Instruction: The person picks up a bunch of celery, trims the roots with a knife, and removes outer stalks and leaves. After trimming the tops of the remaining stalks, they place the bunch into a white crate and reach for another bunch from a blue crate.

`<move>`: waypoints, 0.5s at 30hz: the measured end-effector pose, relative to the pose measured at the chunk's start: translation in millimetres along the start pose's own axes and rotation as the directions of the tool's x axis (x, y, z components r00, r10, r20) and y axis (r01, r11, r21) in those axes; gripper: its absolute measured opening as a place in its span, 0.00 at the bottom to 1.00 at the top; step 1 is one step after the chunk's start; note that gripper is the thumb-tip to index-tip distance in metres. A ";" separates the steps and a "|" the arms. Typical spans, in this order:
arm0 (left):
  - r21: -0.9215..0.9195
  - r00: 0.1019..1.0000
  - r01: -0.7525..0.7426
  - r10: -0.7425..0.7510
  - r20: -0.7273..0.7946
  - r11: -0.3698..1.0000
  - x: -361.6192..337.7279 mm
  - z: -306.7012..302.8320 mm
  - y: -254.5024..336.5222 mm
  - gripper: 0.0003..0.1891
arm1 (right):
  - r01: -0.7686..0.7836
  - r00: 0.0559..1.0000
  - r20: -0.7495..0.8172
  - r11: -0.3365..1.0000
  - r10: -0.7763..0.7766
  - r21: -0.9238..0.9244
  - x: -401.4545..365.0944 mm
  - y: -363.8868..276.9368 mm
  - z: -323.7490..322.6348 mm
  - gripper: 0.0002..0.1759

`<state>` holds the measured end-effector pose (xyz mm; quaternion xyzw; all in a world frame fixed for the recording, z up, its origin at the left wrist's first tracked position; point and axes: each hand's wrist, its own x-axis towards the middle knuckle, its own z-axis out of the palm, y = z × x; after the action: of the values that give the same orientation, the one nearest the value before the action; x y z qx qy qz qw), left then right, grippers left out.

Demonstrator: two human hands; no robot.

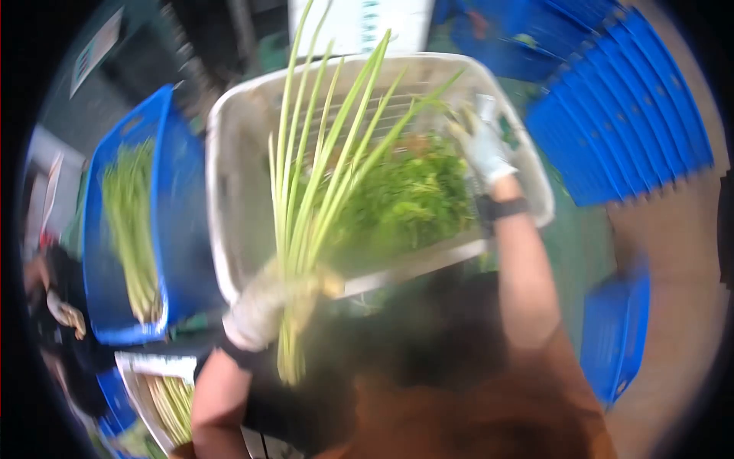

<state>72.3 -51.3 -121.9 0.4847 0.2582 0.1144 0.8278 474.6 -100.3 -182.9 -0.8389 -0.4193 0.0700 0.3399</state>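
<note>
My left hand point(264, 310), in a pale glove, is wrapped round the lower part of a bunch of long, scallion-like green stalks point(306, 206). The bunch stands nearly upright, its tops fanning out over a large white plastic basket point(220, 180). My right hand point(482, 145), also gloved, is over the basket's right side with its fingers apart, somewhat smeared by motion. A bent green tip reaches close to those fingers; contact cannot be made out. Leafy greens point(413, 191) lie inside the basket, partly hidden behind the stalks.
At left, a blue crate point(160, 206) holds a bundle of similar stalks point(130, 222). Below it, a white box point(134, 363) contains more stalks. Nested blue crates point(619, 107) stand at right, another blue crate point(612, 336) lower down. Another person's gloved hand point(65, 314) shows at far left.
</note>
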 end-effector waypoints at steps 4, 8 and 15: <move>0.141 0.912 -0.221 0.255 -0.321 0.965 -13.3 -37.9 31.7 0.20 | 0.139 0.876 0.479 0.922 0.055 -0.361 -26.0 -13.9 2.6 0.48; 0.278 0.548 -0.495 0.544 -0.635 0.823 -31.8 -102.4 73.7 0.14 | 0.364 0.866 0.443 0.900 -0.232 -0.240 -19.3 -3.5 19.9 0.24; 0.506 0.131 -0.308 0.562 -0.817 0.806 -83.7 -243.9 149.8 0.18 | 0.296 0.923 0.324 0.924 -0.210 -0.243 -54.6 -34.7 27.9 0.15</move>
<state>-120.2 168.8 -63.0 0.4576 0.5518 0.5859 0.3779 405.7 -112.5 -191.4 -0.7977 -0.5762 0.0864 0.1553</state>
